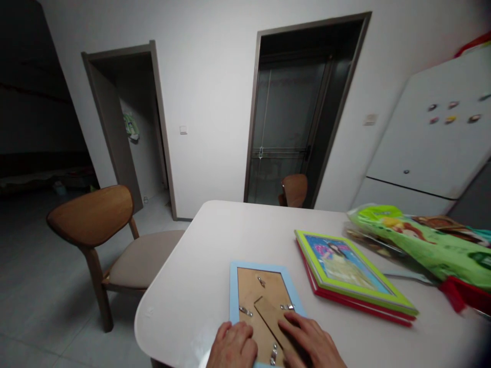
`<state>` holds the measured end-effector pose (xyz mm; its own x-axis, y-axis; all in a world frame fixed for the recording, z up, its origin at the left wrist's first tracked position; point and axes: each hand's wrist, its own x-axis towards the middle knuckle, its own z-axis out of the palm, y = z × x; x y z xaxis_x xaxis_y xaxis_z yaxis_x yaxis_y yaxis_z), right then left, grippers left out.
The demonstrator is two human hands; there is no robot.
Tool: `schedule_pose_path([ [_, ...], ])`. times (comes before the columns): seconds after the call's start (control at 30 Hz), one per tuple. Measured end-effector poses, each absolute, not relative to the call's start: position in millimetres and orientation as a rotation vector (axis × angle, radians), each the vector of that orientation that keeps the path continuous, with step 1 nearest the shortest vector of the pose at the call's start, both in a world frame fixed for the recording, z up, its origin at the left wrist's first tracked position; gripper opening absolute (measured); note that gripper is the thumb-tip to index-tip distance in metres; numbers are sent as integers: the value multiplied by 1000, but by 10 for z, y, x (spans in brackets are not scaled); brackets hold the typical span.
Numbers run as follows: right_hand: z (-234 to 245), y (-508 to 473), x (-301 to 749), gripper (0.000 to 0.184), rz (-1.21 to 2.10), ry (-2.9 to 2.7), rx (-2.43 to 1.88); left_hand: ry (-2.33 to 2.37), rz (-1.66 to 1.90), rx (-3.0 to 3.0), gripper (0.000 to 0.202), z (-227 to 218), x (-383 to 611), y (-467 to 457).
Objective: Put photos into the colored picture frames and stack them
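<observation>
A light blue picture frame [235, 286] lies face down on the table, its brown backing board [247, 286] upward. Small metal clips sit along the board's edges, among them a right clip [287, 307] and a left clip [245, 311]. A fold-out stand [270, 312] lies flat against the board. My left hand [235, 346] is closed over the frame's lower left edge with bent fingers. Across the lower right side, my right hand [312, 341] grips the frame, its fingertips by the right clip and its thumb lower down, partly blurred. The frame's near edge is partly hidden by my hands.
Right of the frame is a stack of picture frames, a lime green one [345, 260] over red [360, 306]. Beyond lie a green plastic package [433, 245] and a red object [456, 295]. A wooden chair [92, 214] stands left of the white table [184, 306].
</observation>
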<state>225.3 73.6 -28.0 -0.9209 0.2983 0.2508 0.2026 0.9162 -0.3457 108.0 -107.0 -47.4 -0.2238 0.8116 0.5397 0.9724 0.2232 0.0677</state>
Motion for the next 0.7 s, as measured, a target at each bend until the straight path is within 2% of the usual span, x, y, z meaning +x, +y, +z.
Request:
schedule_pose_path([
  [0.2,-82,966,2017,28,417,-2754,-543,-2082,-594,-1696,16,-382,1086,-1102],
  [0.37,-39,988,1904,27,314,-2791,-524,-2078,-651,-1656,15,-436,1076,-1090],
  [0.5,-37,968,1966,24,371,-2802,-416,-2069,-629,-1694,17,-391,1067,-1097],
  [0.7,-69,911,2075,27,416,-2768,-458,-2043,-712,-1735,40,-345,1047,-1119],
])
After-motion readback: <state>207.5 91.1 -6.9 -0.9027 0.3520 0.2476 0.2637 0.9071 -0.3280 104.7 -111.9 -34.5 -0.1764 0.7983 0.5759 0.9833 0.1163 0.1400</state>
